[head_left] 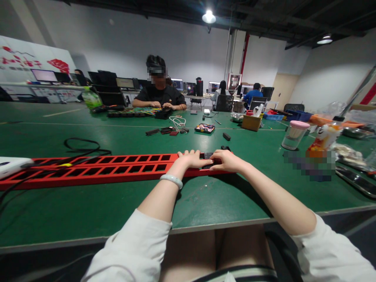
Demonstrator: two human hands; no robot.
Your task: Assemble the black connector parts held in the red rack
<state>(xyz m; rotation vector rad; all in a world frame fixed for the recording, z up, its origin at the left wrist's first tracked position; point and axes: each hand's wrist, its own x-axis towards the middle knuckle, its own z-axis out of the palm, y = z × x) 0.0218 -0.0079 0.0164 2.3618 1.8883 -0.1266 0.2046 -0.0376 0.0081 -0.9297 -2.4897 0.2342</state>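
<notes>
Red plastic rack [96, 166], long and slotted, lies flat on the green table [205, 199] and runs from well off to the left up to both hands. Left hand [190, 158] rests palm down on the rack's right end, fingers spread flat over the top edge, gripping nothing; a pale bangle [172, 180] sits on that wrist. Right hand [227, 160] is just beside the left, fingers curled onto a small black part [208, 156] seated at the rack's end; thumb and fingers pinch or press it, cannot tell which. The two hands nearly touch, the black part between them.

Black cable [82, 147] loops on the table beyond the rack, left of the hands, and crosses the rack farther left. Right of the right hand, apart from it: a clear jar with pink lid [293, 135] and a snack packet [324, 139]. Beyond the hands, loose black pieces [167, 131] and a white cord [178, 123]. Far across the table another person [158, 96] sits with both hands on a similar rack with coloured wires [138, 112].
</notes>
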